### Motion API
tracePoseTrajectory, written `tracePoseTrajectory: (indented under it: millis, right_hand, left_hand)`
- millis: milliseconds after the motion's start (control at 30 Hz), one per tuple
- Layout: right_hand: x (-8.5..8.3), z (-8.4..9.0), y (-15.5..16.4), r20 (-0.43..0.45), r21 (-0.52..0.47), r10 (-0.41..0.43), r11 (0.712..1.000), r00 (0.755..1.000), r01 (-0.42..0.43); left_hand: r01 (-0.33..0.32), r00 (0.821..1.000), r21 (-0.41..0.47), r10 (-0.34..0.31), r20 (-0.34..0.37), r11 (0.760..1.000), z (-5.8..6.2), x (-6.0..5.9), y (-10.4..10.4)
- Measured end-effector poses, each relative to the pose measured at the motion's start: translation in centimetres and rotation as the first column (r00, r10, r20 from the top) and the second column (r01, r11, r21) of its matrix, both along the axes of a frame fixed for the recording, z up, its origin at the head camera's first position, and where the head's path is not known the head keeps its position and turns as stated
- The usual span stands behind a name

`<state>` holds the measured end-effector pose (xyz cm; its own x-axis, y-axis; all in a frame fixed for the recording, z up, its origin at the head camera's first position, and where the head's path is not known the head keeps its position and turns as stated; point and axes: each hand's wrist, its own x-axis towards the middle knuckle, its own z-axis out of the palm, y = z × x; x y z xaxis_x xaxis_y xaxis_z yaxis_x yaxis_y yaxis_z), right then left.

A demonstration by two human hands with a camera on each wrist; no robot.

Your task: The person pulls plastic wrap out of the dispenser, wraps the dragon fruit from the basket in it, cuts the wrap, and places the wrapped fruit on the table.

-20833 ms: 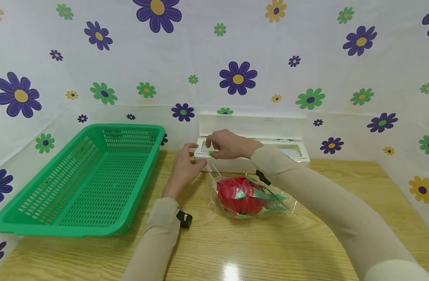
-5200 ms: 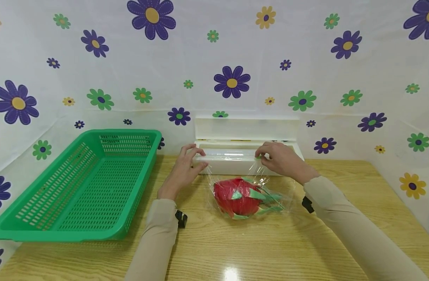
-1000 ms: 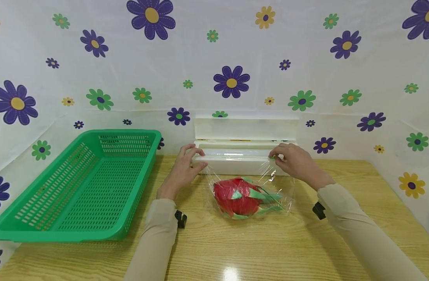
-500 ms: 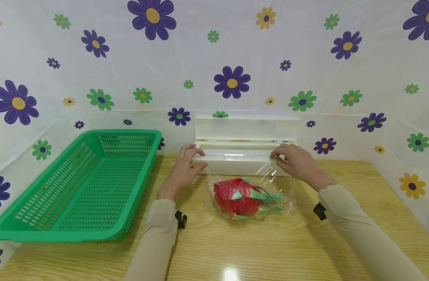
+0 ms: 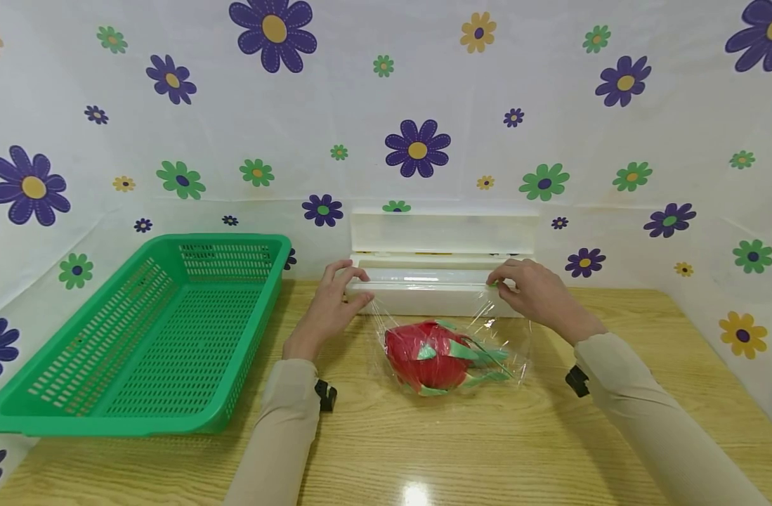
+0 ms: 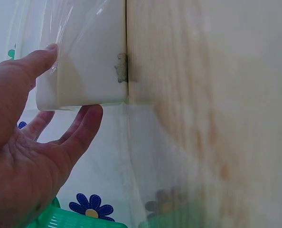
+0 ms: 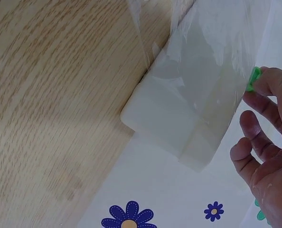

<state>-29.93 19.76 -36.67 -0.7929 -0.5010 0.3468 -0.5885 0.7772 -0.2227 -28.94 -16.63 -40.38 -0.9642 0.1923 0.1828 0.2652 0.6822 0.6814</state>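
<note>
A white cling film dispenser (image 5: 423, 301) stands lengthwise at the back, lid raised, with a film roll (image 5: 411, 275) inside. My left hand (image 5: 327, 306) holds its left end, thumb at the front edge and fingers around the end, as the left wrist view shows. Near the right end, my right hand (image 5: 537, 292) pinches a small green slide cutter (image 7: 253, 79) between thumb and index finger. Clear film (image 5: 487, 309) drapes from the dispenser's front edge down over a red dragon fruit (image 5: 426, 355) with green leafy scales, lying on its side before the box.
A green perforated basket (image 5: 190, 337) sits on the left of the wooden table (image 5: 474, 450). Behind the dispenser hangs a white flower-printed cloth (image 5: 474, 91), close to its raised lid (image 5: 442, 233).
Since the oldest frame, my right hand has slid the green cutter from the dispenser's left end to near its right end. The last second shows barely any motion; my left hand stays put.
</note>
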Motion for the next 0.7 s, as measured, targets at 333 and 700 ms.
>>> tracePoseTrajectory:
  millis: [333,700]
  right_hand:
    - [-0.08,-0.06,0.11,-0.028,0.002,0.007,1.0,1.0,-0.007]
    - [0.24,-0.12,0.29,-0.02,0.01,-0.005,1.0,1.0,0.005]
  left_hand:
    - [-0.001,1.0,-0.002,0.001,0.002,1.0,0.2,0.08,-0.08]
    - [-0.013,1.0,-0.023,0.013,0.028,1.0,0.59,0.12,0.1]
